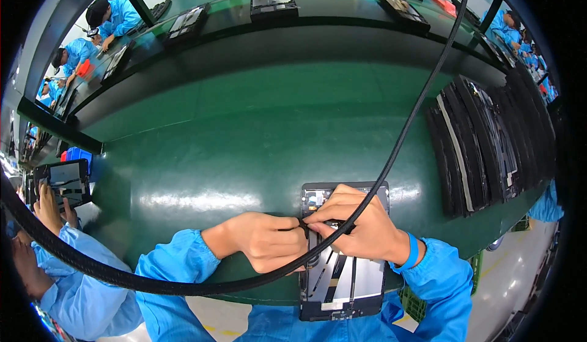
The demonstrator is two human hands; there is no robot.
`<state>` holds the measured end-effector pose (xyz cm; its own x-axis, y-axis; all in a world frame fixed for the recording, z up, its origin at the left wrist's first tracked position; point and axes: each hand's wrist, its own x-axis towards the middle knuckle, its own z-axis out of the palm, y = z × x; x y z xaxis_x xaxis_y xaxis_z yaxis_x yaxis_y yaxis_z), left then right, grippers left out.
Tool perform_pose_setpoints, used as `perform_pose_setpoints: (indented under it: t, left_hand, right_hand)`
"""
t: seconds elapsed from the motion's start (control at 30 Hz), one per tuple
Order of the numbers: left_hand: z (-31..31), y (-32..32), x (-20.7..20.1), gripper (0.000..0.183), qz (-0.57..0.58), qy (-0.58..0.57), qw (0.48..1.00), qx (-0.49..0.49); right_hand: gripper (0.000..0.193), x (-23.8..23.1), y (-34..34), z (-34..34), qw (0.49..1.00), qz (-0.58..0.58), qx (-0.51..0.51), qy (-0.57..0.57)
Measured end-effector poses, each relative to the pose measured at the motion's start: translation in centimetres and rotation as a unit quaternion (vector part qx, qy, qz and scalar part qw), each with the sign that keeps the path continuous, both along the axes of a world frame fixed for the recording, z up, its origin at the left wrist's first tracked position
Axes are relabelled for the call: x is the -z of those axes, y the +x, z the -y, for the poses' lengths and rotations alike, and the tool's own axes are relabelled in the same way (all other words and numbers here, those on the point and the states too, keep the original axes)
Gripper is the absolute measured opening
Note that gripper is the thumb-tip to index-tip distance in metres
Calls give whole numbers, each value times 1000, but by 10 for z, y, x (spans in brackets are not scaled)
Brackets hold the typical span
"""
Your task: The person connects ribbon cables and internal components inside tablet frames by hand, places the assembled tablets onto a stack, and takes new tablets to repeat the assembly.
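Note:
An opened tablet (367,278) lies in front of me at the table's near edge, its inner parts, pale silver panel and dark strips exposed. My left hand (274,241) is closed at the tablet's left edge, thumb and forefinger pinched together. From the right, my right hand (354,219) reaches over the upper half of the tablet, its fingers also pinched and almost meeting the left fingertips. A small dark bit shows between the two hands, too little of it to name. The right hand hides part of the tablet's upper inside.
A thick black cable (400,143) loops across the view in front of my hands. Several dark tablet units (483,146) stand in a row on the green table (244,152) at the right. Opened tablets (273,4) sit on a raised shelf behind. A co-worker at left holds another tablet (64,180).

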<state>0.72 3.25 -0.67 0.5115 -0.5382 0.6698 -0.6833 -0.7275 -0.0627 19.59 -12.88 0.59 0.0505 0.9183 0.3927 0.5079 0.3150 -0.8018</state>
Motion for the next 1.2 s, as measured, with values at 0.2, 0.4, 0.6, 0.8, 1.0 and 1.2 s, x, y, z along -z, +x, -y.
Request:
perform_pose_setpoints:
  t: [0.2, 0.4, 0.6, 0.8, 1.0, 1.2]
  left_hand:
    - [-2, 0, 1, 27, -23, -41, 999, -18]
    - [-5, -1, 1, 28, -52, -73, 994, -63]
    - [-8, -4, 0, 27, -71, -90, 991, -62]
    - [-6, -6, 4, 30, -10, -57, 998, -19]
    - [-2, -3, 2, 31, -59, -83, 995, -14]
    - [-1, -4, 7, 31, -71, -59, 996, -14]
  right_hand:
    - [15, -2, -1, -3, 1000, -3, 18, 1]
    - [14, -8, -1, -2, 1000, -23, 10, -15]
    - [13, -8, 0, -2, 999, -12, 13, -28]
    - [12, -8, 0, -2, 999, -8, 13, -33]
    - [12, -13, 0, 0, 998, -16, 4, -59]
    - [12, -7, 1, -2, 999, -14, 13, -29]
